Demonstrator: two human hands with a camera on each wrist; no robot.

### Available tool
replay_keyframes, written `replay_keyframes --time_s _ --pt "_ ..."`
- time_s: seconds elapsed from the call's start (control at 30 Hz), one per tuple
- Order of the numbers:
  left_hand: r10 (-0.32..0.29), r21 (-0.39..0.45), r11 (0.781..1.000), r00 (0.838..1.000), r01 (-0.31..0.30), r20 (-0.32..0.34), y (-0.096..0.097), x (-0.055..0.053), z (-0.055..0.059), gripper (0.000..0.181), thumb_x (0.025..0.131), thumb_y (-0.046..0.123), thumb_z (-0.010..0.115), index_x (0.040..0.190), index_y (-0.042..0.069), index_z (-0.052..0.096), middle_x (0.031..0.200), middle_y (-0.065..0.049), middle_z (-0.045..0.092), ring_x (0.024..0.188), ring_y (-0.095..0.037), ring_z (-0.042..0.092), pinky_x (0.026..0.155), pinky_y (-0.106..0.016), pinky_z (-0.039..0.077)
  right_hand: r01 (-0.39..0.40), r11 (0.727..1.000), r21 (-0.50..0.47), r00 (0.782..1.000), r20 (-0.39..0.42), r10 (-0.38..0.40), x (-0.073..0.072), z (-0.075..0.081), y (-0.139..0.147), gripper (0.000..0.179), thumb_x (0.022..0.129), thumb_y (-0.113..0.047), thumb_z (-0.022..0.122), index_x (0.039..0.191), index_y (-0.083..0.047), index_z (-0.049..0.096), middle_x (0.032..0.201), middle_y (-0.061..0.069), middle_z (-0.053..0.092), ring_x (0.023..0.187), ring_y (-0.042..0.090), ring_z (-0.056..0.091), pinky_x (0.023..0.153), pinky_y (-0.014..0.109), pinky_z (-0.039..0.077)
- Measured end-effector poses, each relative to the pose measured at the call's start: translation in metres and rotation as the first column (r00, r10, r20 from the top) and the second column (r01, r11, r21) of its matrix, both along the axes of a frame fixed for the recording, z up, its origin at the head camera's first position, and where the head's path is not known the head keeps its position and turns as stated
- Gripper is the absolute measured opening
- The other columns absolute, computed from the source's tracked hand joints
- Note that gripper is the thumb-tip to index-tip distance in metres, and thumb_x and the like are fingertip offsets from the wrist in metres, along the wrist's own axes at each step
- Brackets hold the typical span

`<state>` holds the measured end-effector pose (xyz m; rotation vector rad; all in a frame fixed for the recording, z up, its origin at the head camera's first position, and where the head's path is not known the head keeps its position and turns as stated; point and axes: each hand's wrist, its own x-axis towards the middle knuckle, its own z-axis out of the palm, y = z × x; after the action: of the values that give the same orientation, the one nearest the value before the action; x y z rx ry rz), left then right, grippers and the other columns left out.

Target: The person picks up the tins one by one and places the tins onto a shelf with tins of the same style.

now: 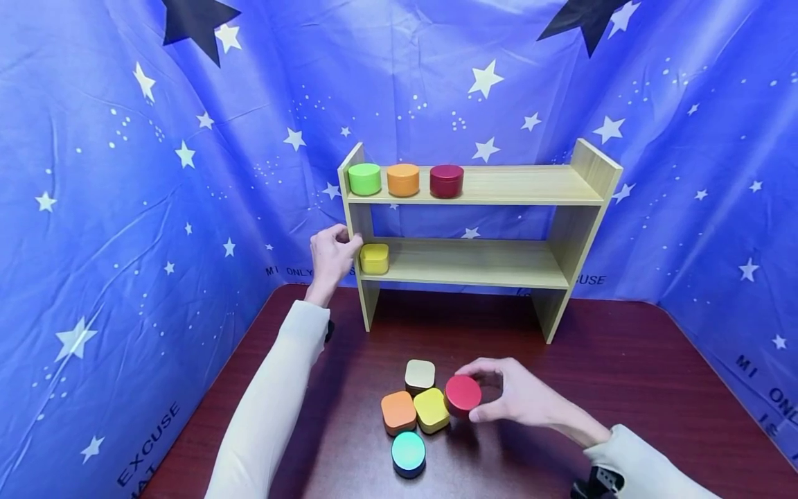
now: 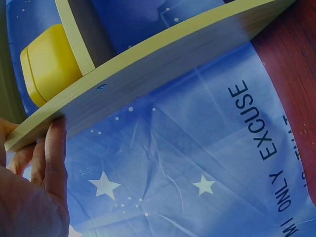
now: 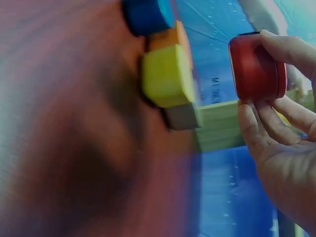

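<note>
My left hand [image 1: 334, 256] grips the left side panel of a two-tier wooden shelf [image 1: 486, 260]; in the left wrist view its fingers [image 2: 55, 158] lie against the panel's outer face. Just inside that panel, a yellow square tin [image 1: 375, 259] sits on the lower tier. Over the table, my right hand [image 1: 520, 394] holds a red round tin [image 1: 463, 394] between thumb and fingers. Left of it stand a yellow square tin [image 1: 431, 410], an orange square tin [image 1: 398, 412], a gold square tin [image 1: 420, 375] and a teal-topped round tin [image 1: 408, 454].
Along the upper tier's left part stand a green round tin [image 1: 364, 179], an orange round tin [image 1: 403, 180] and a dark red round tin [image 1: 446, 181]. Blue star-printed cloth [image 1: 399, 83] hangs behind and on both sides of the dark red table [image 1: 623, 388].
</note>
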<state>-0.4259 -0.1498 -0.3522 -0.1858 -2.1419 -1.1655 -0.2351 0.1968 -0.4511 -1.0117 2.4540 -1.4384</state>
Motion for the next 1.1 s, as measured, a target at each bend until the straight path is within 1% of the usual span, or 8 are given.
replay_keyframes --time_s 0.17,0.3,0.57,0.67,0.8,0.9,1.0,1.1 --pt "-0.002 0.002 1.000 1.000 0.002 0.000 0.001 0.000 -0.001 0.019 0.086 0.023 0.074 0.079 0.006 0.079 0.077 -0.016 0.076 0.077 -0.034 0.068 0.075 -0.036 0.046 0.055 0.998 0.034 0.996 -0.073 -0.053 -0.009 0.021 0.003 0.051 0.080 -0.018 0.092 0.129 -0.012 0.076 0.117 0.000 0.082 0.108 -0.001 0.070 0.097 0.023 0.055" --pt "0.002 0.002 1.000 1.000 -0.002 0.003 0.002 0.000 -0.001 0.019 0.086 0.023 0.074 0.081 0.006 0.081 0.078 -0.016 0.078 0.079 -0.033 0.069 0.076 -0.038 0.048 0.102 0.993 0.054 0.989 -0.115 -0.095 -0.014 0.032 0.005 0.051 0.079 -0.020 0.094 0.127 -0.016 0.076 0.116 -0.005 0.082 0.109 -0.001 0.069 0.098 0.023 0.053" --pt "-0.007 0.013 1.000 1.000 0.007 0.007 0.003 0.001 0.000 0.018 0.087 0.023 0.075 0.083 0.006 0.081 0.078 -0.016 0.077 0.078 -0.032 0.068 0.075 -0.037 0.047 0.152 0.987 0.047 0.983 -0.114 -0.146 -0.025 0.059 0.015 0.053 0.080 -0.018 0.094 0.129 -0.013 0.076 0.116 -0.002 0.082 0.108 -0.002 0.069 0.097 0.019 0.053" --pt "-0.002 0.016 1.000 1.000 0.002 0.005 0.001 0.001 0.001 0.019 0.086 0.024 0.075 0.083 0.006 0.082 0.079 -0.016 0.078 0.078 -0.032 0.068 0.076 -0.037 0.047 0.159 0.987 0.036 0.983 -0.097 -0.155 -0.032 0.074 0.018 0.054 0.081 -0.014 0.093 0.132 -0.011 0.075 0.117 0.002 0.081 0.106 0.000 0.071 0.095 0.019 0.054" --pt "-0.003 0.019 1.000 1.000 0.003 0.002 -0.001 0.000 0.002 0.020 0.087 0.025 0.075 0.083 0.006 0.081 0.079 -0.017 0.077 0.079 -0.033 0.068 0.076 -0.038 0.047 0.192 0.981 0.028 0.981 -0.048 -0.191 -0.041 0.096 0.023 0.056 0.083 -0.012 0.092 0.135 -0.008 0.073 0.119 0.007 0.080 0.104 0.002 0.073 0.090 0.020 0.056" --pt "-0.001 0.012 1.000 1.000 0.001 0.005 -0.001 0.000 0.002 0.020 0.087 0.025 0.075 0.083 0.006 0.081 0.080 -0.017 0.078 0.079 -0.032 0.068 0.076 -0.038 0.047 0.227 0.973 0.042 0.974 -0.026 -0.226 -0.045 0.112 0.027 0.057 0.084 -0.014 0.091 0.138 -0.008 0.072 0.119 0.008 0.079 0.103 0.001 0.072 0.088 0.019 0.055" --pt "0.003 0.007 1.000 1.000 -0.003 0.005 -0.001 0.000 0.001 0.020 0.087 0.025 0.075 0.084 0.006 0.082 0.080 -0.016 0.079 0.079 -0.032 0.069 0.075 -0.037 0.048 0.232 0.972 0.037 0.972 -0.033 -0.231 -0.049 0.123 0.028 0.057 0.086 -0.013 0.090 0.139 -0.006 0.071 0.118 0.011 0.080 0.101 0.001 0.073 0.087 0.019 0.056" --pt "0.003 0.006 1.000 1.000 -0.003 0.009 -0.001 0.000 0.000 0.020 0.087 0.025 0.075 0.085 0.006 0.082 0.081 -0.016 0.079 0.079 -0.032 0.070 0.075 -0.037 0.048 0.225 0.974 0.010 0.974 -0.038 -0.225 -0.054 0.131 0.029 0.056 0.086 -0.009 0.089 0.139 -0.003 0.071 0.116 0.011 0.080 0.097 0.003 0.074 0.085 0.019 0.057"
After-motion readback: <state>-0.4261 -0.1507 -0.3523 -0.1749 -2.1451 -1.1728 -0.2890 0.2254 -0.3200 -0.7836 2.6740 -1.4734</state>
